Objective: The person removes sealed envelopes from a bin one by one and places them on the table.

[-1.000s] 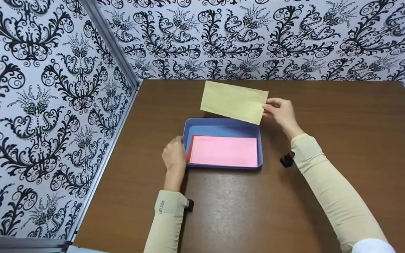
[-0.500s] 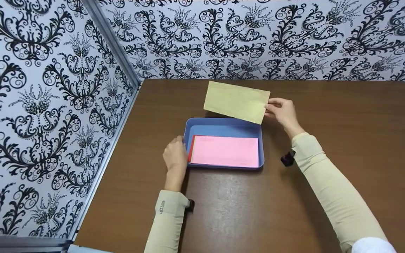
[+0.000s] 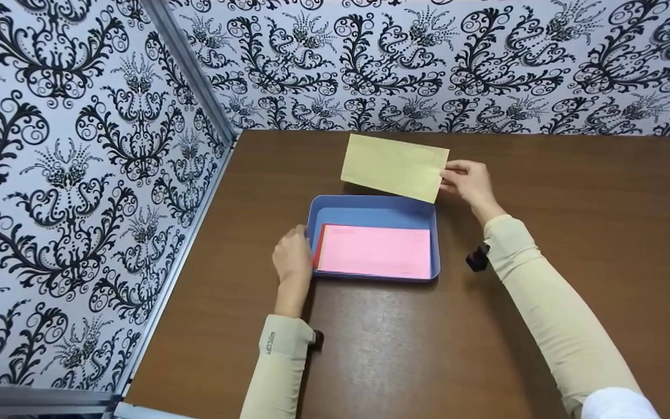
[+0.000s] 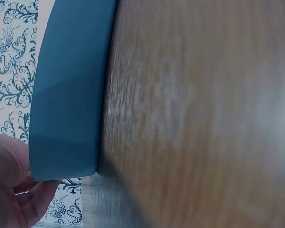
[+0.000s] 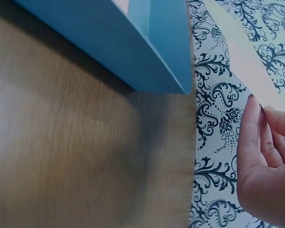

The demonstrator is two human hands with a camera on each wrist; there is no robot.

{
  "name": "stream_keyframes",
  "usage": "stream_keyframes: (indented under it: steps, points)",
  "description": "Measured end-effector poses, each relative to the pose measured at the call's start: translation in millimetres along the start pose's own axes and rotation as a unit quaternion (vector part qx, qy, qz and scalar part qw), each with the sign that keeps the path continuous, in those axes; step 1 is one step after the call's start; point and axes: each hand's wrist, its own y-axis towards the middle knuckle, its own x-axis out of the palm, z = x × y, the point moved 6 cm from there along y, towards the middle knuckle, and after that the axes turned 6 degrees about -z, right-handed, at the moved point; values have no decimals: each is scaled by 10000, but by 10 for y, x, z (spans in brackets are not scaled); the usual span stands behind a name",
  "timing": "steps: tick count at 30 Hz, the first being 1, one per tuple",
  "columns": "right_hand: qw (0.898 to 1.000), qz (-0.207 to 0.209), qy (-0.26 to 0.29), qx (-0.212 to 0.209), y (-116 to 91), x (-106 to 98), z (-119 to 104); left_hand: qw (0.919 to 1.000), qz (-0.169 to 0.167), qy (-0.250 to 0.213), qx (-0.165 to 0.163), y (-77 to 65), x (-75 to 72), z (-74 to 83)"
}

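Observation:
A blue tray (image 3: 370, 202) sits on the table, its outer wall (image 4: 69, 95) filling part of the left wrist view. Inside it, toward the front, lies a pink envelope (image 3: 374, 251), with a red edge (image 3: 319, 247) showing from under its left side. My left hand (image 3: 292, 254) grips the tray's left wall, fingers curled at the rim. Between thumb and fingers, my right hand (image 3: 469, 185) pinches the right end of a yellow envelope (image 3: 396, 167). That envelope is raised and tilted behind the tray, its lower right corner overlapping the tray's back rim in the head view.
The brown wooden table (image 3: 393, 349) stretches out around the tray. White panels with black scrollwork, a back wall (image 3: 416, 70) and a left wall (image 3: 67, 186), border it, with a metal frame post (image 3: 189, 70) in the corner.
The whole scene has drifted slightly right in the head view. Both hands keep their holds, and the yellow envelope stays almost the same relative to the tray.

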Motion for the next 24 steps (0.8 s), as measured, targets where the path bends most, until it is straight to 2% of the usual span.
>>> stream_keyframes:
  steps: [4,10,19,24]
  points:
    - [9999,-36,-75,147,39,18,-5,10000,73,35,40,-5,-4,6]
    - [9992,-125,122,372,110,71,10,9995,252,172,110,-27,-25,17]
    - [9986,-173,-109,489,240,111,-15,9998,144,90,105,-21,-24,17]
    - [9980,-180,13,600,270,128,5,9998,161,42,81,-20,-10,19]
